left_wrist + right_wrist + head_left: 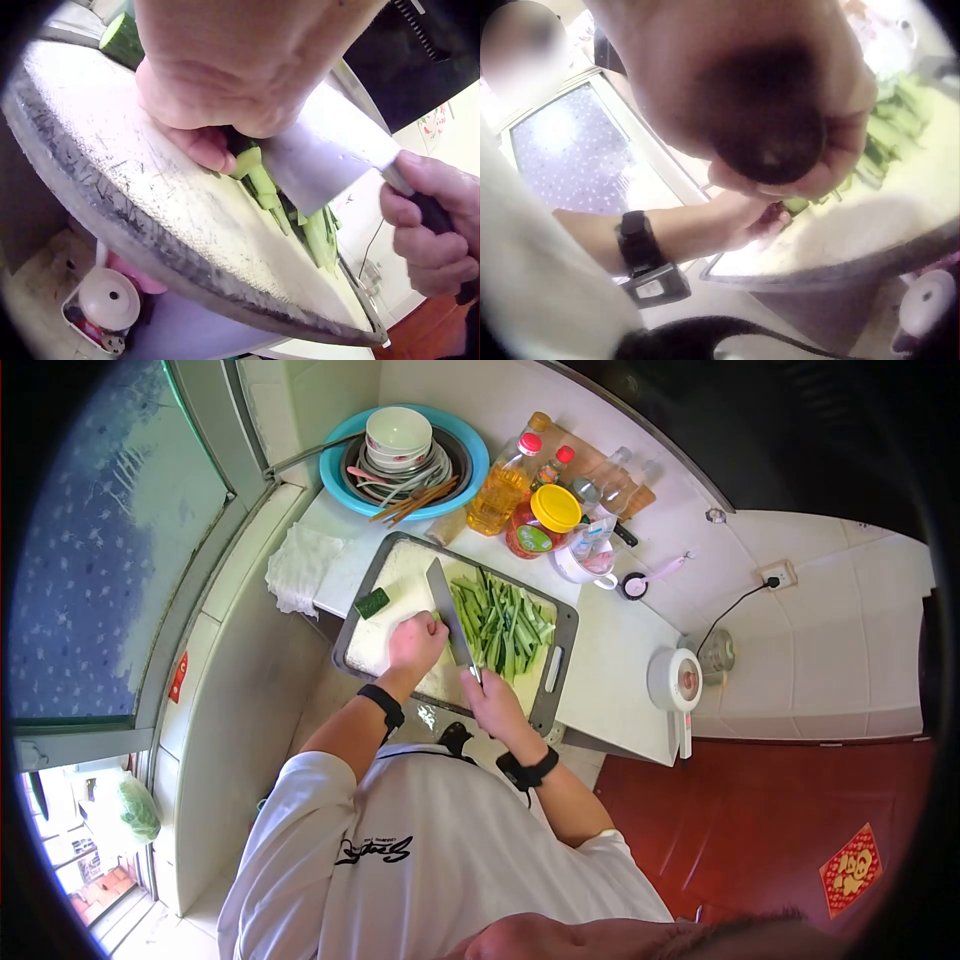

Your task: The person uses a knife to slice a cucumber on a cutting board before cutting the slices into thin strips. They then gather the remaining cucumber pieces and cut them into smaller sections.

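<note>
My right hand [494, 702] grips the dark handle of a cleaver [449, 612], its broad blade standing on edge over the cutting board [395, 650]. Close against the blade's left face, my left hand [417, 643] has its fingers curled on a piece of cucumber [252, 162], mostly hidden under the palm. Cut cucumber strips [508, 625] lie heaped on the board to the right of the blade. Left of the blade, toward the far side, rests a short unsliced cucumber chunk [372, 603] with dark green skin. In the right wrist view the handle's butt end covers much of the right hand.
Behind the board stand a blue basin [474, 435] of bowls and chopsticks, an oil bottle [497, 490], a yellow-lidded jar [555, 510] and a white cup [590, 565]. A white cloth [298, 568] lies at the counter's left edge. Farther right is a round white device [672, 680].
</note>
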Tool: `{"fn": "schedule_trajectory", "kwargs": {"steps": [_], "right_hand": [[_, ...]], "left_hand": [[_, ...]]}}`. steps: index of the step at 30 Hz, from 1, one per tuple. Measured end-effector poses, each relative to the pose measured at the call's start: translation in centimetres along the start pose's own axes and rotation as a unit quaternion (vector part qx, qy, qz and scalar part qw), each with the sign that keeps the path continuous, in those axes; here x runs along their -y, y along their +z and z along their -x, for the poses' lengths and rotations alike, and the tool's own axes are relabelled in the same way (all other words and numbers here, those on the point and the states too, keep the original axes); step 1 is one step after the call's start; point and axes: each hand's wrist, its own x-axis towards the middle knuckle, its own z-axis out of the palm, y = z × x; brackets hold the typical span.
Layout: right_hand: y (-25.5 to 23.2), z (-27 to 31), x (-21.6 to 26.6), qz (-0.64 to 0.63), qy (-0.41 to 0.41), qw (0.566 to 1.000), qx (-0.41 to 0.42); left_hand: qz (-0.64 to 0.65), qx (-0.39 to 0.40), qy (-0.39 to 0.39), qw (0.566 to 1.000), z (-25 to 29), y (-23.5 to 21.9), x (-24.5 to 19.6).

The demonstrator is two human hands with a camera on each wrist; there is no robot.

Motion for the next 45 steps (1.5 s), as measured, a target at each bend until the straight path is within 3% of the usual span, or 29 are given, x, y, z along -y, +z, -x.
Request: {"fn": "schedule_trajectory", "kwargs": {"steps": [2, 5, 10, 13, 18, 22, 27, 29, 37, 39, 45], "right_hand": [[-1.0, 1.6, 0.1, 0.014, -0.013, 1.0, 0.001], [-1.9, 3.3, 0.5, -0.016, 0.047, 0.998, 0.048], [1.0, -0.9, -1.5, 0.045, -0.011, 0.999, -0.027], [0.9, -2.5, -1.0, 0.02, -0.01, 0.999, -0.03], [0.8, -2.2, -1.4, 0.012, 0.004, 0.999, -0.042], [0.7, -1.6, -1.1, 0.026, -0.025, 0.998, -0.05], [-0.9, 1.9, 0.6, 0.07, -0.007, 0.997, -0.024], [-1.3, 3.0, 0.7, 0.127, -0.035, 0.991, -0.018], [0.2, -0.8, 0.9, 0.131, -0.046, 0.99, -0.031], [-0.2, 0.1, 0.5, 0.121, -0.035, 0.992, -0.022], [-1.5, 4.0, 1.0, 0.122, -0.038, 0.992, -0.008]], "left_hand": [[0.003, -0.001, 0.009, 1.0, -0.1, 0.2, 0.1], [0.002, -0.007, 0.019, 1.0, 0.0, 0.1, 0.0], [-0.011, -0.001, 0.034, 0.999, -0.1, 0.4, 0.2], [-0.027, -0.015, 0.039, 0.999, 0.2, -0.1, 1.2], [-0.022, -0.013, 0.034, 0.999, 1.1, -2.3, 0.5], [-0.015, 0.001, 0.046, 0.999, 0.9, -0.8, 0.8], [-0.047, 0.027, -0.001, 0.999, 0.6, -0.8, 0.0], [-0.058, 0.032, -0.009, 0.998, 0.4, -1.0, -0.3], [-0.082, 0.072, -0.031, 0.994, 0.2, -1.5, -0.5], [-0.07, 0.037, -0.009, 0.997, 0.3, -1.2, -0.3], [-0.087, 0.067, -0.019, 0.994, 0.2, -1.4, -0.4]]}}
